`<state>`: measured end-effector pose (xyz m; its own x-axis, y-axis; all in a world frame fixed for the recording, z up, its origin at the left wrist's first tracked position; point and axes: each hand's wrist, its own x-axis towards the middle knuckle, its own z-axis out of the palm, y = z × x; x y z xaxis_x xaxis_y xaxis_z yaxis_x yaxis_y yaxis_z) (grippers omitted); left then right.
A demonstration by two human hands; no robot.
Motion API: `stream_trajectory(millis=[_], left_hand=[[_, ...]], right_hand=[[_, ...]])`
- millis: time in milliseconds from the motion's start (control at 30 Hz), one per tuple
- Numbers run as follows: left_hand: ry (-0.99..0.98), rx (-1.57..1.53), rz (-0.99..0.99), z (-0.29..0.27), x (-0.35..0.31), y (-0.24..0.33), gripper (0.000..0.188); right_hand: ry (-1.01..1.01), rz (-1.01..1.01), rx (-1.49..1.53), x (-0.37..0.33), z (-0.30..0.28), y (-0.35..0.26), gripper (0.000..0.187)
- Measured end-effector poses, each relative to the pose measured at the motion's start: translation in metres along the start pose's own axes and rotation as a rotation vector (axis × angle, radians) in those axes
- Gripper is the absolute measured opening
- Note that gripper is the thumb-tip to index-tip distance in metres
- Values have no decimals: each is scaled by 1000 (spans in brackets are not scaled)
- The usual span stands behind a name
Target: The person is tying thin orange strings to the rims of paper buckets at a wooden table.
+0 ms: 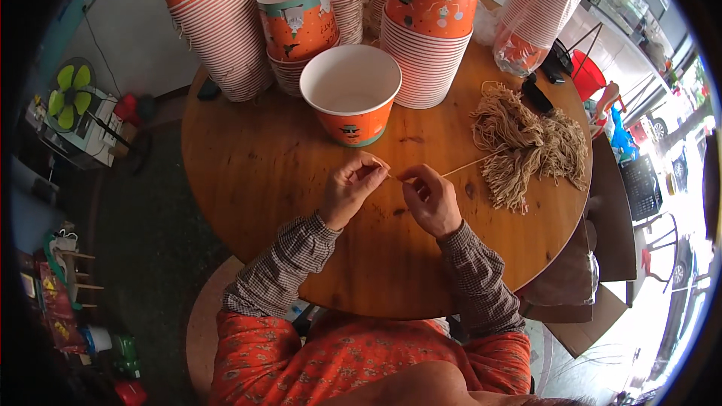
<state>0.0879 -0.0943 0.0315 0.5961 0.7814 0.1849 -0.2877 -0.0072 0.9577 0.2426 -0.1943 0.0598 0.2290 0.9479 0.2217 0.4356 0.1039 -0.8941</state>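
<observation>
Over the front of the round wooden table point(331, 256), both hands meet at a thin tan cord point(472, 163). My left hand point(349, 189) pinches the cord near its end between thumb and fingertips. Just to its right, my right hand point(432, 200) has its fingers curled round the same cord. From there the cord slants up to the right toward a loose heap of tan cords point(526, 143). Beyond my hands, an orange paper bucket point(352, 126) with a white inside and green base band stands upright, its mouth facing up. Neither hand touches it.
Tall stacks of nested paper buckets point(218, 37) line the far side, with another stack point(425, 60) behind the upright bucket. A plastic-wrapped stack point(538, 19) leans at the far right. Dark objects point(536, 95) lie beside the cords. A green-bladed fan point(71, 94) stands left.
</observation>
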Motion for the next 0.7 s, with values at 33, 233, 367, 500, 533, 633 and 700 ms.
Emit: stream_trajectory(millis=[33, 233, 367, 500, 533, 633, 700], left_hand=[[-14, 27, 74, -1, 1, -3, 6], [-55, 125, 181, 2, 0, -2, 4], [-21, 137, 91, 8, -2, 4, 14], [-13, 171, -18, 2, -3, 4, 54], [-11, 171, -21, 1, -3, 2, 54], [-30, 184, -48, -2, -5, -1, 40], [-37, 338, 46, -1, -6, -3, 32]], right_hand=[[-69, 131, 120, 0, -1, -5, 10], [-8, 263, 702, 2, 18, 4, 15], [18, 267, 488, 0, 16, 15, 13], [132, 114, 288, -4, 15, 7, 11], [149, 25, 188, -5, 15, 6, 11], [146, -88, 56, -3, 16, -1, 7], [149, -129, 10, -4, 17, 2, 6]])
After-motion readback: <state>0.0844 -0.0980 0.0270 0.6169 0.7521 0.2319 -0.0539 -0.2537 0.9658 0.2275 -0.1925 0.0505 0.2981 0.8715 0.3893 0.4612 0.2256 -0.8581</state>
